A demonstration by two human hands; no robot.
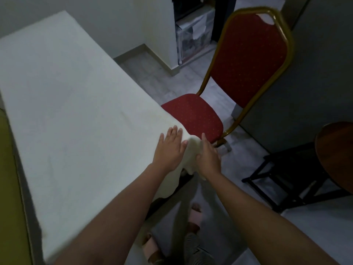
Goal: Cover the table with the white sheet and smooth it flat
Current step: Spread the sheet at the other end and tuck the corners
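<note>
White sheet [66, 111] covers pretty much the whole worktop [168, 200], its long axis running away toward the wall. Red chair [194, 115] is just beside the near corner. Left hand [169, 150] lies flat on top there, fingers spread. Right hand [207, 157] presses open-palmed on the drooping corner, just to its right.

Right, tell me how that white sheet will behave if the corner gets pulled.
Probably floppy: the white sheet droops in soft folds off the corner by the right hand. Likely light, a single cloth lying flat under the left hand. It may slide if tugged; only hands rest on it.
</note>
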